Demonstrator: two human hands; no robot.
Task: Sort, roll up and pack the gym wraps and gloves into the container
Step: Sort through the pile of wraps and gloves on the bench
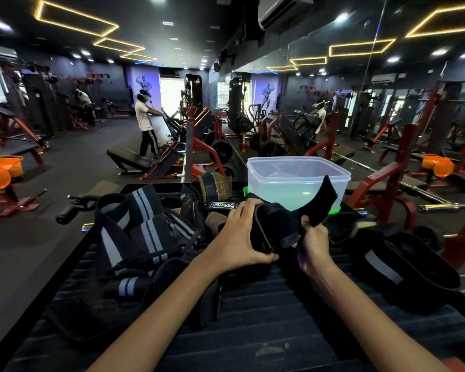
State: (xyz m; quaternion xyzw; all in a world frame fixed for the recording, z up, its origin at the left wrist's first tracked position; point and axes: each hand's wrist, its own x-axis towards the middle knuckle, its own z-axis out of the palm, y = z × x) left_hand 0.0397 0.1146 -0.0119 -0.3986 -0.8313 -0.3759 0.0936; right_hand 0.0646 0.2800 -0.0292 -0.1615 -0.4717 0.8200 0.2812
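I have both hands closed on one black wrap, held just above the ribbed black bench pad. My left hand curls around the rolled end of it, thumb underneath near the lower edge and fingers over the top. My right hand pinches the strap just beside the roll, fingers tucked tight around the fabric. From there the loose tail of the wrap rises up and to the right, arching in front of the near wall of the container.

That container is a clear plastic tub standing upright at the far end of the pad, directly beyond my hands, on something bright green; I see nothing packed in it, though the frosted walls make the bottom hard to read.

Left of my hands lies a heap of black wraps with grey stripes, loosely folded over each other and partly overlapping. Behind them, near the tub's left side, sits a tan and black glove, and just in front of it a black strap with a white PROIRON label. To the right of my right forearm rests another black wrap with a grey band, coiled in a broad loop near the pad's edge.

Beyond the bench the gym floor opens out with red-framed machines, and a person in a white shirt stands at one of them well away.
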